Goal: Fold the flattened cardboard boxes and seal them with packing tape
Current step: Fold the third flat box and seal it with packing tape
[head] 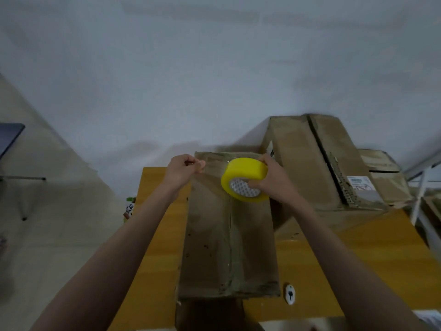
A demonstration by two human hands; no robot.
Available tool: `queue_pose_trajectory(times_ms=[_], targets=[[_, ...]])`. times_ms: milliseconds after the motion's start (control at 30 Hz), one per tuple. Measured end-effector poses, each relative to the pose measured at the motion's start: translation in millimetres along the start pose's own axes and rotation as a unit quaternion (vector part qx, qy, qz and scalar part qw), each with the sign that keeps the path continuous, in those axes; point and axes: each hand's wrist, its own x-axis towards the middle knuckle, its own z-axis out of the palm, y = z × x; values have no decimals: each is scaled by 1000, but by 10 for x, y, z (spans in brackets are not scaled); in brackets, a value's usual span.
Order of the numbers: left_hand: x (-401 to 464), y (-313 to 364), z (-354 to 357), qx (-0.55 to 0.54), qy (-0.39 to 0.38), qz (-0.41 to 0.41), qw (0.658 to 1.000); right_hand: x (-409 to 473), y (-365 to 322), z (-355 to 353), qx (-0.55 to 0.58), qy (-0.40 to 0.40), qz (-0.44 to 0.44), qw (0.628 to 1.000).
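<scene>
Yellow roll of packing tape (244, 179) held up over the far end of the brown cardboard box (229, 235), which lies on the orange-brown wooden table (381, 254); right hand (269, 180) grips the roll, thumb in its core; left hand (185, 172) has fingers curled, pinching at the box's far left corner, probably a clear tape end, can't tell; larger cardboard boxes (310, 163) stacked behind; small white cutter (290, 294) near the box's near right corner.
</scene>
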Motion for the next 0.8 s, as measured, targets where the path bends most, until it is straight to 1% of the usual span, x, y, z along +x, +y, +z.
queue_pose_trajectory(times_ms=[133,200,333,467,567,667,800], targets=[[255,172,-60,-7,3,4,1000,226,-182,-187,-51,30,-88,994],[390,198,-66,-5,17,4,1000,367,-295,-257,-117,45,-124,984],[638,134,-68,16,66,10,998,673,-447,-272,-258,45,-179,948],[855,-47,-24,82,104,5,991,978,-491,-129,-339,34,-187,921],[970,-194,14,129,115,13,985,1154,-484,-9,-363,27,-186,912],[1049,-323,39,187,110,36,975,1275,-455,92,-375,12,-182,909],[1118,-436,87,211,102,37,971,1365,-443,188,-405,2,-166,899]])
